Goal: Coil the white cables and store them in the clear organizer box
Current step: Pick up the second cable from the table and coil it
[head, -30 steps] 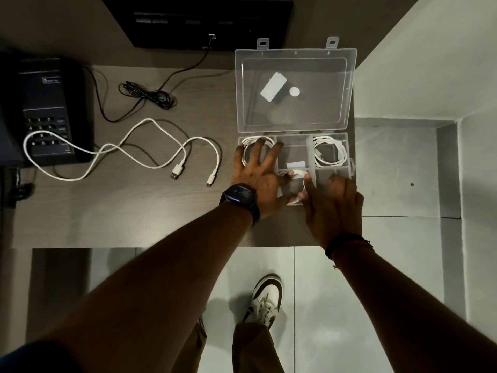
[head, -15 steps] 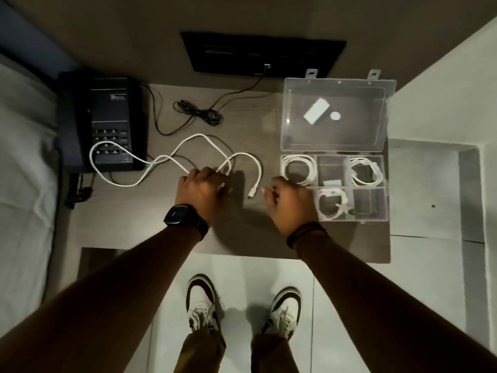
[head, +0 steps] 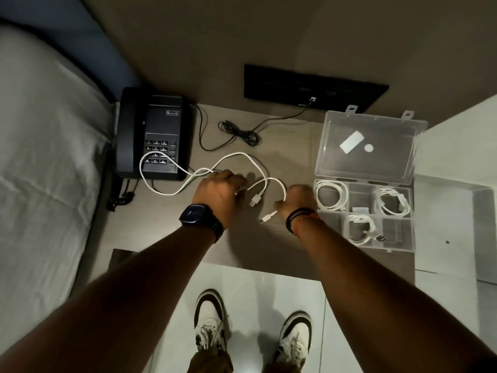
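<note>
A long white cable (head: 172,193) lies uncoiled on the wooden table, looping from the black phone toward the middle. My left hand (head: 219,191) is closed on the cable near its USB plug (head: 255,201). My right hand (head: 297,197) pinches the cable's other end, with the small plug (head: 267,217) hanging below my fingers. The clear organizer box (head: 406,247) stands open at the right. Three coiled white cables lie in its compartments: one at the back left (head: 331,195), one at the back right (head: 393,201), one at the front middle (head: 360,229).
A black desk phone (head: 156,133) sits at the table's left, with a bundled black cord (head: 239,133) running to a dark wall panel (head: 314,86). A bed (head: 40,157) lies to the left. The box lid (head: 368,144) stands open behind the compartments.
Both hands left the organizer box and moved left to the loose white cable. Each hand has now closed on one end of it, and the plugs have lifted slightly.
</note>
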Action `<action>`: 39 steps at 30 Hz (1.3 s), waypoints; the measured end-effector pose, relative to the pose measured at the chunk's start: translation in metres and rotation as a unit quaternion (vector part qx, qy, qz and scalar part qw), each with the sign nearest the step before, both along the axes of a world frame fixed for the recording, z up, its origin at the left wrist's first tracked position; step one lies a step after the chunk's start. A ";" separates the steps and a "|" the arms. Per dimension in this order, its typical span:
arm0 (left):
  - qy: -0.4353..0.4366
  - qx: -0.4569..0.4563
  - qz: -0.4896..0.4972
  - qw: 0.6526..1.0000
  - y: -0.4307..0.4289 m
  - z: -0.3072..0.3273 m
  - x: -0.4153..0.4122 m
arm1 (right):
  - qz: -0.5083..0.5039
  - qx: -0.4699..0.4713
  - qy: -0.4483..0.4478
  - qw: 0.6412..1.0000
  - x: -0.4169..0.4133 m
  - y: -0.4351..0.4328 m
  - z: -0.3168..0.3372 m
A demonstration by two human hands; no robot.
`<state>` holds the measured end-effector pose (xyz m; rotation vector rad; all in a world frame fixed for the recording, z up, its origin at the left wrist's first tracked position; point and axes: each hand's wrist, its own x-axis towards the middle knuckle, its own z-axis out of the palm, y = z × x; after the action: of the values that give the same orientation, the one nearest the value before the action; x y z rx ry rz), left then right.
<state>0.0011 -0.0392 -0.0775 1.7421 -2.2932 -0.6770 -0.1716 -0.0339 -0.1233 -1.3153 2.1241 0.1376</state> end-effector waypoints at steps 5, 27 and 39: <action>-0.006 -0.018 -0.025 1.000 0.004 0.001 -0.010 | -0.142 -0.132 -0.169 0.966 0.015 0.008 0.004; 0.273 -0.143 0.133 0.942 -0.028 0.603 -0.091 | 0.134 -0.223 -0.849 0.459 0.023 -0.002 0.740; 0.200 -0.374 -0.030 0.905 -0.017 0.791 -0.012 | 0.078 -0.548 0.105 0.826 -0.079 0.039 0.867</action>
<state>-0.0112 -0.0557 0.7136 1.0586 -1.9364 -0.0914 -0.2510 0.0051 0.7432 -2.1595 2.3180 -1.0809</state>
